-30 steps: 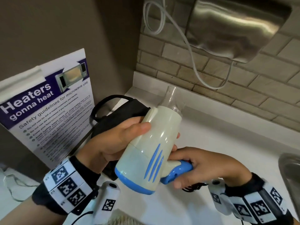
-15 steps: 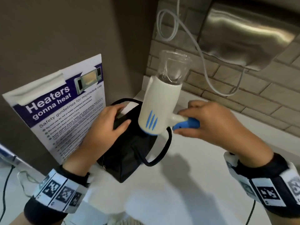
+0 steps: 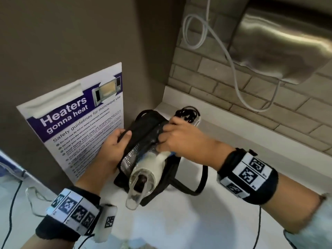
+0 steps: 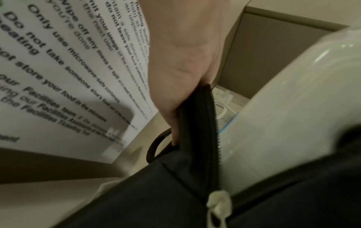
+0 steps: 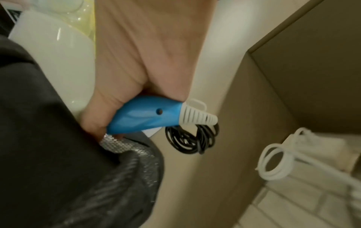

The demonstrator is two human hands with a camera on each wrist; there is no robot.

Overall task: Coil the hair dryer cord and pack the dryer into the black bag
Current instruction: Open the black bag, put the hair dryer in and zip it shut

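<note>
The black bag (image 3: 143,126) stands open on the white counter (image 3: 179,221), showing a silver lining (image 3: 130,157). My left hand (image 3: 116,142) grips its left zipper edge (image 4: 203,117) and holds the mouth wide. My right hand (image 3: 181,139) grips the blue handle (image 5: 144,115) of the cream hair dryer (image 3: 152,168), whose body lies partly inside the bag. Its clear nozzle (image 3: 136,193) sticks out toward me. The coiled black cord (image 3: 187,114) hangs from the handle end, beyond the bag (image 5: 187,138).
A microwave safety poster (image 3: 80,123) leans on the brown wall just left of the bag. A steel hand dryer (image 3: 280,42) with a white cable (image 3: 233,69) hangs on the brick wall behind. The bag's strap (image 3: 199,184) loops onto the counter at right.
The dryer was upright in the air above the bag; now it is turned nozzle-toward-me and lowered into the bag's mouth. My left hand shifted from the bag top to gripping the zipper edge.
</note>
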